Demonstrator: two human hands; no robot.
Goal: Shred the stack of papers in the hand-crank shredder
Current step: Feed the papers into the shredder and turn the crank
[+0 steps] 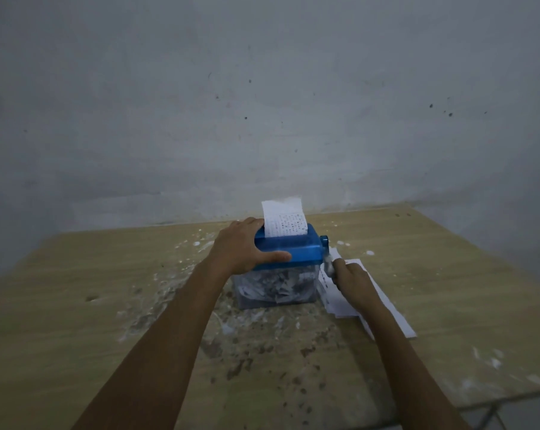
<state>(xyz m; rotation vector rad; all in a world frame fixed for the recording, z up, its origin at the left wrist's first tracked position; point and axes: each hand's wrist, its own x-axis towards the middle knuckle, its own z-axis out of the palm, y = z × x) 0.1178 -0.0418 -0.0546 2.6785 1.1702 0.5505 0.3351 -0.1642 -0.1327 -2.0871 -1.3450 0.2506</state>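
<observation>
A person's left hand clamps the blue lid of a hand-crank shredder on a stained wooden table, thumb stretched along the lid's near edge and fingers curled over its far left corner. One printed sheet stands upright in the shredder's top slot, just beside those fingers, about half of it showing above the lid.

At the shredder's right end, the right hand closes around the pale crank handle, fingers wrapped tight; the handle sits low and toward the person, below the blue crank hub. The crank's axle runs along the length of the shredder, left to right, so the coming turn is likely a circle in the plane facing the right hand, the nearer hand to it.

The remaining stack of papers lies flat just right of the shredder, partly under the right wrist, its long side running away toward the near right. The clear bin beneath the lid looks nearly full of strips.

The sheet carries rows of print, too small and blurred to read; no brand or label is visible on the shredder.
</observation>
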